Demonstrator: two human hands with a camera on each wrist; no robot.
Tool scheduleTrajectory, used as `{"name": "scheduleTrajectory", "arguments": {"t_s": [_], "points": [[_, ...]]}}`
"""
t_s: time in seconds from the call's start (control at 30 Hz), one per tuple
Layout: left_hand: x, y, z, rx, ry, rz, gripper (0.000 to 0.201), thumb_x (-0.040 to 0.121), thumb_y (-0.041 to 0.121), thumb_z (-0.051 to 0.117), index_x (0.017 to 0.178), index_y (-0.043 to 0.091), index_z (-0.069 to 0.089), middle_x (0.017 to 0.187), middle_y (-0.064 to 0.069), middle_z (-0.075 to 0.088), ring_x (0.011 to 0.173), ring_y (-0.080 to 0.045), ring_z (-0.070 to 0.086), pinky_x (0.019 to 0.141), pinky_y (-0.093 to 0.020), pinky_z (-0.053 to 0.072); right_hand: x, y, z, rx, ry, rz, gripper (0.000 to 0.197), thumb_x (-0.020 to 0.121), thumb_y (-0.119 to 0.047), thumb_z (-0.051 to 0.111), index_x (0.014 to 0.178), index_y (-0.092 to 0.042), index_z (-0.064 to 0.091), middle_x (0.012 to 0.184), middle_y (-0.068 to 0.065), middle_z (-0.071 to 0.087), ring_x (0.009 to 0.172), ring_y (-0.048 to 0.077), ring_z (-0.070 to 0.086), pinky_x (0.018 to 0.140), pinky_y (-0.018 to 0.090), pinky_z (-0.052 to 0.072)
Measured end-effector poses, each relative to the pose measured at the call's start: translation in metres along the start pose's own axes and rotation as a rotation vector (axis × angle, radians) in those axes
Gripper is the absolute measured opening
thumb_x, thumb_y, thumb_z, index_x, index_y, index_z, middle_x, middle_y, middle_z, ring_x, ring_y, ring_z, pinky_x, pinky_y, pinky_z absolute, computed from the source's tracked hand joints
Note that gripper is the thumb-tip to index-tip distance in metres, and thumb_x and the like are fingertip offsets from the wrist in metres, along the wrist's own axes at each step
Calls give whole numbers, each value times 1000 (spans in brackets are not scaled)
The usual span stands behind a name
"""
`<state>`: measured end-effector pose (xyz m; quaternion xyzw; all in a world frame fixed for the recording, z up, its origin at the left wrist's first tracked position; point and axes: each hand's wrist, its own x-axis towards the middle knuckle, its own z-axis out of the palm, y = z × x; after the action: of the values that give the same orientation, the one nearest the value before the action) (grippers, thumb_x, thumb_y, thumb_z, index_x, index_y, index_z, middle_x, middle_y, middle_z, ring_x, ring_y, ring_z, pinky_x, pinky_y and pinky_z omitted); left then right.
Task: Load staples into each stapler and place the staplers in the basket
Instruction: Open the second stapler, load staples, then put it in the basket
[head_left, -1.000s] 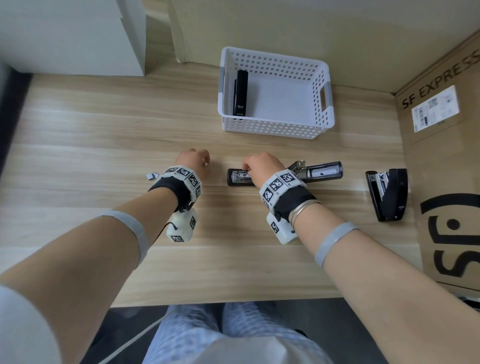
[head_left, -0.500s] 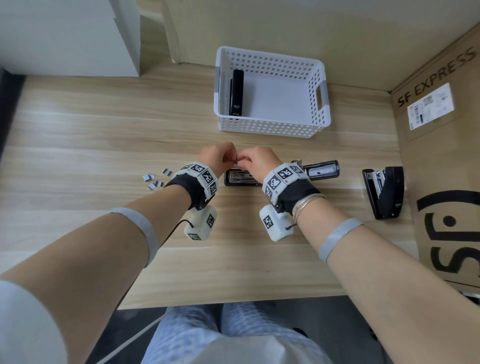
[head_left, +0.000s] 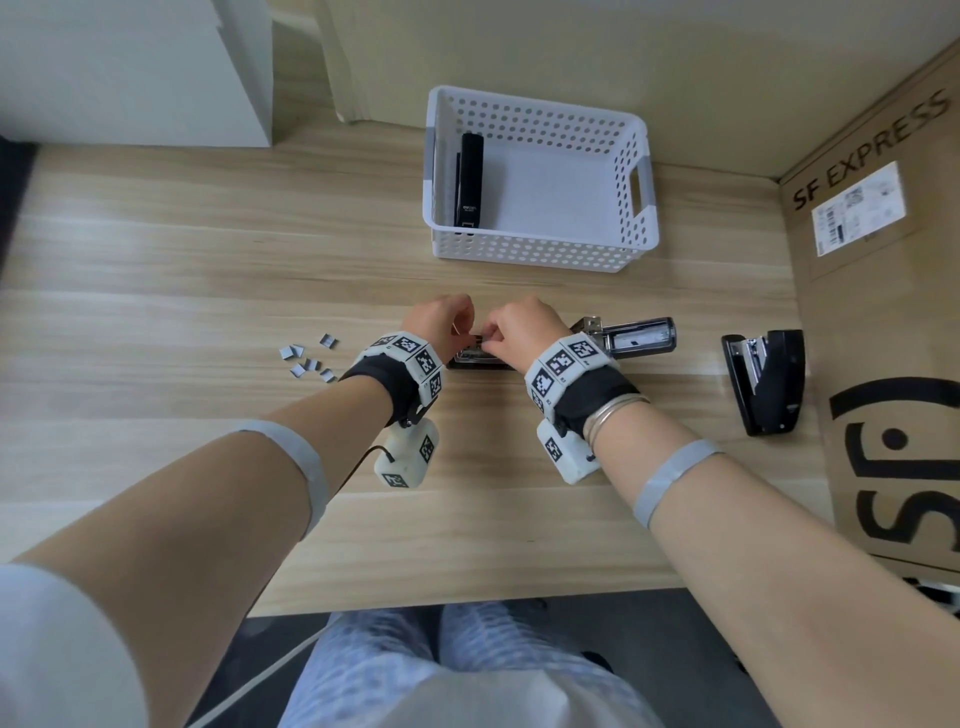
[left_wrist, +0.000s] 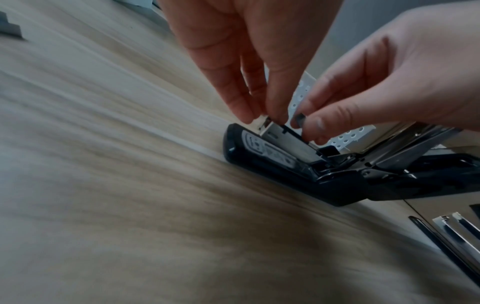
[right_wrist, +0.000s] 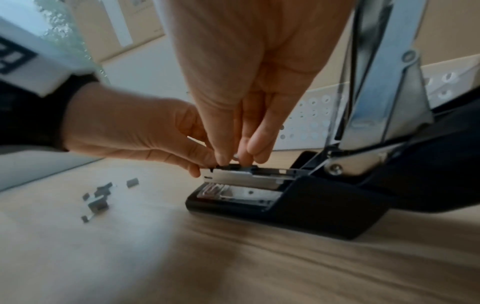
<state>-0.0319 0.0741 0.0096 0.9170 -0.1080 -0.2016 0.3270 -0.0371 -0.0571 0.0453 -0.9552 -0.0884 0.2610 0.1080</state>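
Head view: we work at the middle of the wooden desk (head_left: 182, 249), our hands together over the opened stapler (head_left: 639, 338), whose top is swung out to the right while its base lies flat. Our left hand (head_left: 439, 319) and right hand (head_left: 519, 325) both curl their fingertips down onto the front of the metal staple channel (right_wrist: 244, 174). In the left wrist view our right thumb and forefinger pinch a small dark staple strip (left_wrist: 300, 119) just over the channel; our left fingers (left_wrist: 275, 102) pinch the channel's front end. Loose staples (head_left: 309, 356) lie scattered just left of our left wrist. A second stapler (head_left: 769, 379) lies open near the cardboard box (head_left: 883, 322). A third stapler (head_left: 470, 179) lies against the left wall of the white basket (head_left: 540, 257)
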Motion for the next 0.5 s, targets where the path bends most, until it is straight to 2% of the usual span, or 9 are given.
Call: {"name": "scheduleTrajectory", "arguments": {"t_s": [0.1,0.27,0.4,0.5], "points": [[0,-5,1,0,-25,-42,16,83,10,62,96,0,59,104,-15,66,89,-29,60,71,-24,39,0,1,5,-92,-5,-13,23,94,-19,53,108,-13,70,104,8,71,98,26,65,81,29,50],[1,-6,2,28,-46,-73,18,86,14,59,98,0,61,104,-17,67,97,-31,60,80,-33,47,5,0,9,-124,-38,-8,24,95,-21,54,108,-9,71,109,11,66,99,29,63,77,30,47],[1,-5,2,26,-37,-85,19,86,14,59,98,0,61,103,-18,68,98,-32,61,81,-34,47,11,-1,9,-90,-82,42,31,95,-29,54,105,-4,69,99,13,63,93,29,59,72,30,41],[2,-7,4,27,-43,-89,19,87,15,58,98,0,61,104,-18,67,98,-32,60,80,-34,46,12,0,12,-70,-60,67,25,96,-21,53,109,-8,69,115,11,61,103,30,59,77,30,43]]}}
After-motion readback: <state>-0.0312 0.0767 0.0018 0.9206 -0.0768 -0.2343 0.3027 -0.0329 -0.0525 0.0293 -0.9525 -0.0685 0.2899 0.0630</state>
